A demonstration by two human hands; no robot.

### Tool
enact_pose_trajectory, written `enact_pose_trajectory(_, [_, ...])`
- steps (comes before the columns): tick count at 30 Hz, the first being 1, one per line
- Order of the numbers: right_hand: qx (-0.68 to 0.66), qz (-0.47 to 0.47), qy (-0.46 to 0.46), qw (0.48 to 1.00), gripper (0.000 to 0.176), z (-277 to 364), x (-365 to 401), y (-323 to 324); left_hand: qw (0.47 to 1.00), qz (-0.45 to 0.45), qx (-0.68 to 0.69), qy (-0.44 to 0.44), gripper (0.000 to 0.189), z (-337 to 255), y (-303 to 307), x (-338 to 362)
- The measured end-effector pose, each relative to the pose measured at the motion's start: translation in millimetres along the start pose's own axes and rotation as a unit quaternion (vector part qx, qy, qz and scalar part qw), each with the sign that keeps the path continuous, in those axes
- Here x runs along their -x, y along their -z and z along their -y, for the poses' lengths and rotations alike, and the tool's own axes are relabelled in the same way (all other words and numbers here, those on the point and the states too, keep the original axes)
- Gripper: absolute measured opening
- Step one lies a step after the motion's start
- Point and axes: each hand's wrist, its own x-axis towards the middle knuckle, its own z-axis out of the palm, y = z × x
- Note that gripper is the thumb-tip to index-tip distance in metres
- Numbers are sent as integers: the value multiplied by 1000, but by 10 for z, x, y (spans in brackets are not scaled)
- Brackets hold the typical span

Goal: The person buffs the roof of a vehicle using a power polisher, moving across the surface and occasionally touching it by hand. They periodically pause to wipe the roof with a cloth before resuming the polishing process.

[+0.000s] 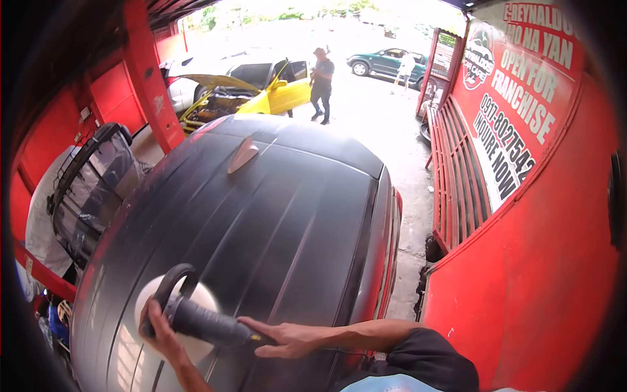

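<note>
A dark polisher (209, 323) with a white round pad (199, 297) rests on the black roof of a car (274, 209), near its close left part. My left hand (160, 330) grips the polisher's black loop handle by the pad. My right hand (287, 340) holds the rear of the tool's body, fingers stretched along it. A cord trails from there toward my dark sleeve (424, 356). The roof is dull and streaked, with a shark-fin antenna (243, 153) further up.
A red wall with a white-lettered sign (522, 98) and a red railing (457, 176) stand close on the right. A covered vehicle (91, 189) and red pillar (147, 72) are left. Beyond, a person (321, 81) stands by a yellow car (274, 91) with its hood up.
</note>
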Motion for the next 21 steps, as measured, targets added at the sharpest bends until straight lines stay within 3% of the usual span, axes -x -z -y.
enact_pose_trajectory(2, [21, 99, -20, 995, 83, 221, -134, -158, 998, -61, -12, 16, 48, -4, 438, 59])
enact_pose_trajectory(3, [26, 111, -2, 993, 83, 365, -192, -186, 981, -32, -164, -98, 57, 524, 1056, -83])
enact_pose_trajectory(4, [33, 120, 8, 992, 83, 387, -295, -263, 962, -14, -194, -192, 64, 578, 1313, 31])
enact_pose_trajectory(5, [35, 135, 25, 990, 83, 399, -404, -391, 956, -27, -252, -151, 60, 453, 1512, 101])
enact_pose_trajectory(6, [50, 156, 29, 986, 82, 438, -480, -479, 894, -70, -397, -198, 48, 556, 1718, 138])
enact_pose_trajectory(7, [72, 164, 34, 983, 82, 488, -545, -527, 957, -130, -237, -105, 38, 727, 1962, 74])
enact_pose_trajectory(8, [57, 194, 59, 978, 82, 387, -526, -361, 963, -207, -130, -112, 37, 572, 1480, 102])
enact_pose_trajectory(9, [69, 191, 66, 977, 82, 445, -505, -424, 969, -221, -79, -75, 40, 593, 1596, 95])
enact_pose_trajectory(11, [80, 192, 74, 975, 83, 572, -443, -616, 981, -189, 46, -18, 38, 317, 1571, 73])
enact_pose_trajectory(13, [88, 155, 59, 982, 85, 609, -390, -641, 985, -135, 108, -28, 34, 300, 1416, -44])
enact_pose_trajectory(18, [75, 58, -63, 994, 79, 837, -273, -155, 991, -85, 102, -15, 30, 358, 392, -511])
enact_pose_trajectory(19, [74, 51, -66, 994, 79, 797, -270, -77, 993, -69, 97, -18, 30, 360, 125, -597])
enact_pose_trajectory(21, [82, -53, -23, 995, 80, 667, -261, 81, 995, 4, 100, -26, 28, 258, -412, -718])
